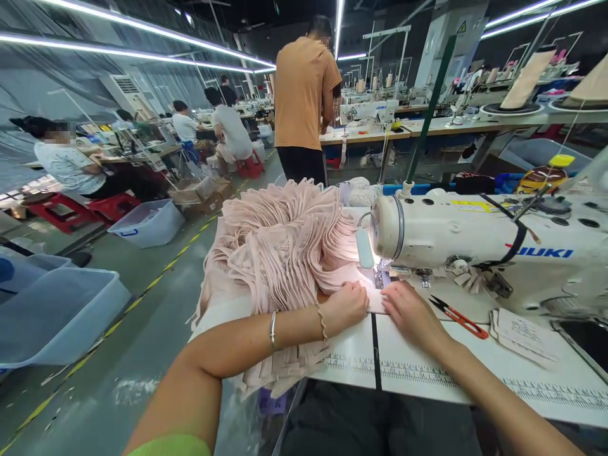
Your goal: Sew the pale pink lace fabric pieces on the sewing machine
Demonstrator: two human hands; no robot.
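Observation:
A white sewing machine (441,228) stands on the right, its needle area lit. Just in front of the presser foot (379,278), a pale pink fabric piece (377,303) lies on the machine bed. My left hand (349,307) is closed on the fabric's left part, fingers curled. At its right end, my right hand (406,307) presses down with its fingertips, the fingers bent and close together. A large heap of pleated pale pink fabric pieces (280,247) spreads to the left of the machine, behind my left forearm, and drapes over the table's edge.
Orange-handled thread snips (460,318) and a stack of fabric pieces with writing (522,335) lie right of my right hand. A printed ruler (418,373) runs along the table's front. Plastic bins (57,316) stand on the floor at left. A person (306,95) stands ahead.

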